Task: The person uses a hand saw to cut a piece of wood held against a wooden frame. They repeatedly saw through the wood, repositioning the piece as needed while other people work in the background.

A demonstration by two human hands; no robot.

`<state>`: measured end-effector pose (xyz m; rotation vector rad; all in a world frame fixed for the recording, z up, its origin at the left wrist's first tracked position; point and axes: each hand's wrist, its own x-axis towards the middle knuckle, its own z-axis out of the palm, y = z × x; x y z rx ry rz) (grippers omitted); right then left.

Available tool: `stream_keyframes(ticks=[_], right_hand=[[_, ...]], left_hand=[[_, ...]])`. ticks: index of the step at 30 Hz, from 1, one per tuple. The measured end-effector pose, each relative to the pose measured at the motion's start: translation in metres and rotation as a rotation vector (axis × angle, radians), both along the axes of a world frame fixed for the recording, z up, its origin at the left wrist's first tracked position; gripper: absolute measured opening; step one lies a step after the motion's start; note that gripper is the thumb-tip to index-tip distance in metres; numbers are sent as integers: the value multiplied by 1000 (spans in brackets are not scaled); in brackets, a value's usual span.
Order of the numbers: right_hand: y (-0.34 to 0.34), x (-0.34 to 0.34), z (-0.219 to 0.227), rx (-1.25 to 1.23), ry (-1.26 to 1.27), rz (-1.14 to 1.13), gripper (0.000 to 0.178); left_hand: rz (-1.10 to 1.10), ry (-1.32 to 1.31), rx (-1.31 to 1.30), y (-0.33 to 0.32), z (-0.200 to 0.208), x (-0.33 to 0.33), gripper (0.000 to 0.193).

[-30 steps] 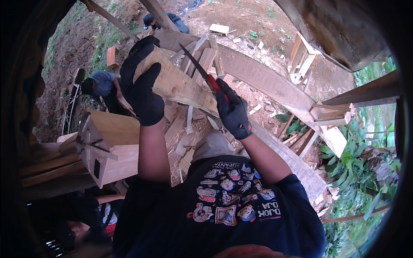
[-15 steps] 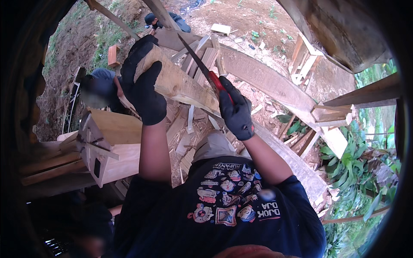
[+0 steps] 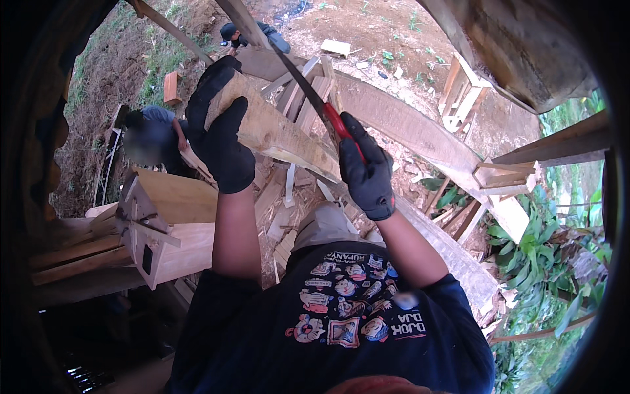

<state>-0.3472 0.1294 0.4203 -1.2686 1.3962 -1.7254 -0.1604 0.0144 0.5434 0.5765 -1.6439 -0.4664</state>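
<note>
My left hand (image 3: 222,146), in a black glove, is wrapped around the far end of a thick wooden board (image 3: 279,131), its thumb on the near side and its fingers over the other. The board slants from that hand down toward my right hand. In my black-gloved right hand (image 3: 369,176) is a hand saw (image 3: 302,82), gripped by its red handle. Its long, narrow dark blade points up and to the left, over the board and some planks behind it. Whether the blade touches the wood I cannot tell.
A wooden box (image 3: 176,243) with a sloped top stands at left. A long plank (image 3: 400,118) runs across behind my hands. Wood scraps and shavings litter the ground. One person (image 3: 154,134) crouches at left, another (image 3: 262,36) farther back. Wooden frames (image 3: 505,177) stand at right.
My right hand and the saw have shifted slightly to the right. My left hand stays on the board. A person partly visible at the lower left is out of view now.
</note>
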Motion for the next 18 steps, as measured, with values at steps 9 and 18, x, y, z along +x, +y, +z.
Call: stream_keyframes(ticks=[9,18], right_hand=[[-17,23,-128,-108,563,-159,42],[23,6,-6,48,54,50,45]], left_hand=[[50,-111,-152,0,2,-3,45],[-54,130,110,-3,-3,8,53]])
